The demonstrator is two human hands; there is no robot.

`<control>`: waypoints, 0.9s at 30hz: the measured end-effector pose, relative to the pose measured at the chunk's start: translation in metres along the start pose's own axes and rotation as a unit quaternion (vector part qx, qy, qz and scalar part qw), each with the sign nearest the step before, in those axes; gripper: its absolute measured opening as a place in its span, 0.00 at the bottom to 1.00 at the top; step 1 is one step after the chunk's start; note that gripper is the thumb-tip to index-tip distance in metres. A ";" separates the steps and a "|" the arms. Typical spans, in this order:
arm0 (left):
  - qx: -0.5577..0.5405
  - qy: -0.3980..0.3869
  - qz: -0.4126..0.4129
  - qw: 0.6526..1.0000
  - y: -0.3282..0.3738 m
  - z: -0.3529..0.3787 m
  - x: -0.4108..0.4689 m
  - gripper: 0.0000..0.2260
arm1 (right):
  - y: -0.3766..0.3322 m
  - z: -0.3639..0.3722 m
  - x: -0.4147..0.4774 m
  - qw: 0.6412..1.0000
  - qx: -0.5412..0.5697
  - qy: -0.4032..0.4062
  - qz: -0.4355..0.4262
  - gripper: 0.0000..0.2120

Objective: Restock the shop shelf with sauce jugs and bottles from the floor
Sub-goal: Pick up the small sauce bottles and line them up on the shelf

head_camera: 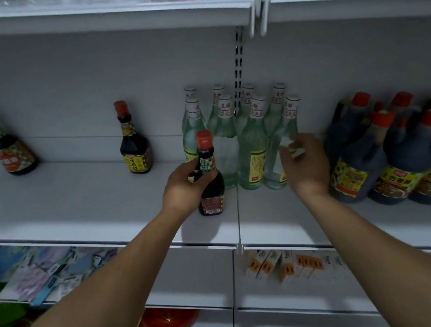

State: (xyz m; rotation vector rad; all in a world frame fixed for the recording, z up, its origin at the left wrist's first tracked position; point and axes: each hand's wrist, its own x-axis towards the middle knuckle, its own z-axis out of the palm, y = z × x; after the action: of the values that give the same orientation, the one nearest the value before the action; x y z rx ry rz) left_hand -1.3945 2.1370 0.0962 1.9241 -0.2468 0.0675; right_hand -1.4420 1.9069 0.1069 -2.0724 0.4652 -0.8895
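1. Sauce bottle [208, 175], dark with a red cap, stands upright at centre frame on the white shelf [78, 202], near its front edge, just left of a cluster of clear bottles [252, 142].
2. The left hand [184, 187] wraps its fingers round the bottle's shoulder.
3. The right hand [305, 163], centre right, bends its fingers against the nearest clear bottle; whether it grips cannot be told.
4. Dark sauce jugs [358, 162] crowd the right.
5. This looks like the placing step; next it likely needs sliding back upright, then letting go.

Left hand [184, 187]: forearm extended, fingers wrapped round dark sauce bottle [212, 194]. Right hand [307, 164]: extended, fingers bent, blurred.
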 end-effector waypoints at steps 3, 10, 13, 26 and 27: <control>-0.007 0.003 -0.005 1.000 -0.007 -0.014 0.001 0.17 | -0.019 0.018 -0.037 0.994 -0.014 -0.110 -0.022 0.09; -0.008 -0.021 0.005 1.000 -0.029 -0.064 0.003 0.17 | -0.058 0.084 -0.097 0.952 -0.119 -0.279 -0.030 0.35; -0.013 -0.045 0.004 0.999 -0.037 -0.084 0.007 0.19 | -0.075 0.109 -0.112 0.954 -0.118 -0.276 -0.021 0.34; -0.019 -0.017 -0.044 0.999 -0.086 -0.180 0.101 0.30 | -0.121 0.206 -0.096 0.961 -0.045 -0.260 0.083 0.29; -0.003 -0.032 -0.046 0.998 -0.089 -0.181 0.110 0.31 | -0.121 0.211 -0.092 0.962 -0.046 -0.253 0.087 0.29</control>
State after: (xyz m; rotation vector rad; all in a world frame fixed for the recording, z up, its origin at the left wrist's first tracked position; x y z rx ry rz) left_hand -1.2558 2.3198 0.0983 1.9300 -0.2010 -0.0558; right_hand -1.3490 2.1482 0.0758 -2.2022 0.4058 -0.2184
